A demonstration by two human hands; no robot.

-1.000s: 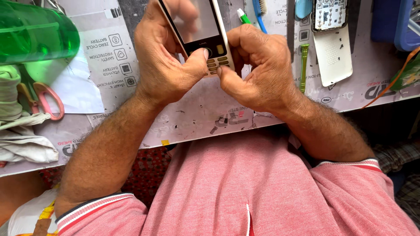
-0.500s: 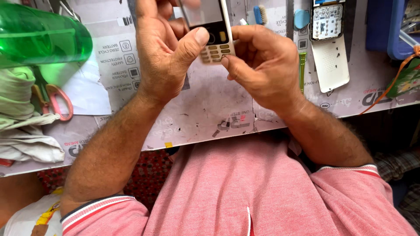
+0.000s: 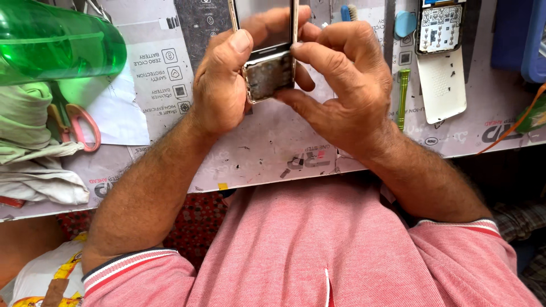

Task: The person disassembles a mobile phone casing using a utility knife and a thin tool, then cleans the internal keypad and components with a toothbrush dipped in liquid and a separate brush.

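Phone (image 3: 266, 51) sits upright between both hands above the table (image 3: 273, 153), its keypad area bare and metallic, so the keypad seems off, though glare makes that uncertain. Left hand (image 3: 219, 85) clasps the left edge, thumb on the screen; right hand (image 3: 341, 85) pinches the right edge with its fingertips. Step in hand looks like working the lower front apart; the next move likely calls for a firm left hold and careful prying. Green bottle (image 3: 57, 42) lies at left, contents unclear. Second opened phone (image 3: 438, 34) lies at right, circuit board showing.
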